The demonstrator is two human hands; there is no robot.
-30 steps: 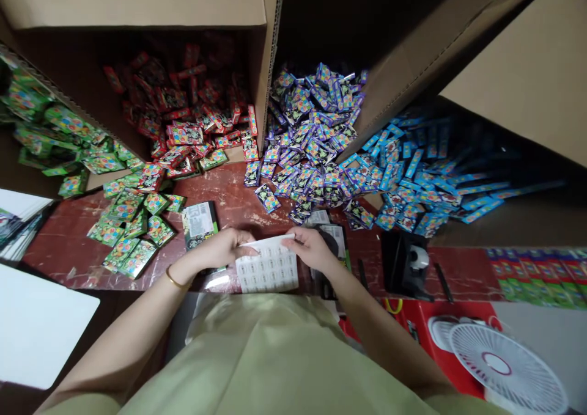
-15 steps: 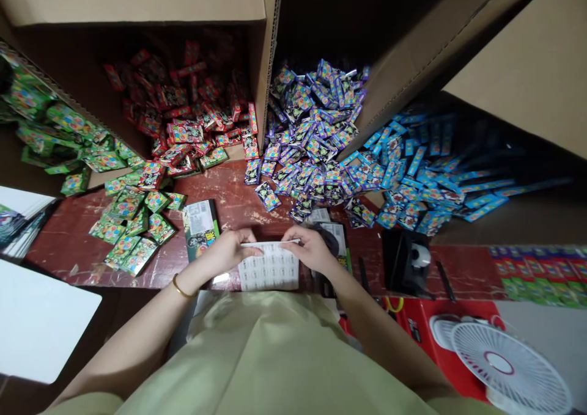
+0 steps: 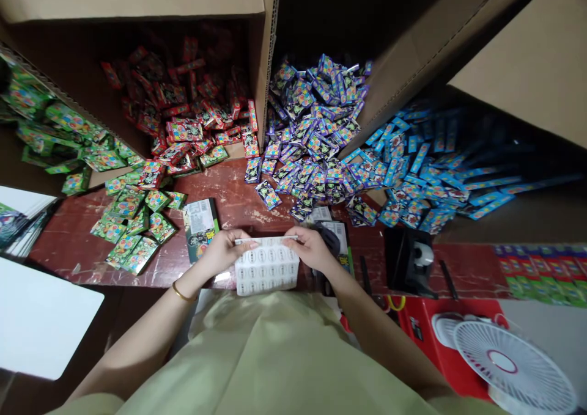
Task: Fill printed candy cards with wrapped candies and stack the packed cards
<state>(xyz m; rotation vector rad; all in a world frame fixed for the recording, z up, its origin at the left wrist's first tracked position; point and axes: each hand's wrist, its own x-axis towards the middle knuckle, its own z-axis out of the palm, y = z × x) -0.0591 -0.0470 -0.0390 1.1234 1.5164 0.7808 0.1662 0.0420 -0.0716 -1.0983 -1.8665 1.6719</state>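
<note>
A white sheet of round stickers (image 3: pixel 266 268) hangs between my two hands at the table's front edge, its top edge folded or bent over. My left hand (image 3: pixel 227 250) pinches its upper left corner, thumb on the near side. My right hand (image 3: pixel 308 248) pinches the upper right corner in the same way. Beside my left hand lies a flat printed box (image 3: pixel 200 227) with a white label. Another labelled box (image 3: pixel 340 239), partly covered by a dark object, lies just beyond my right hand.
Cardboard boxes on their sides spill green packets (image 3: pixel 131 219), red packets (image 3: pixel 186 131), purple packets (image 3: pixel 316 140) and blue packets (image 3: pixel 413 183) onto the red table (image 3: pixel 229 189). A black tape dispenser (image 3: pixel 408 262) and a white fan (image 3: pixel 502 360) are at right.
The sticker sheet has been spread a little wider and raised flatter toward view, showing more of its printed circles. My hands have shifted slightly; both still pinch its top edge.
</note>
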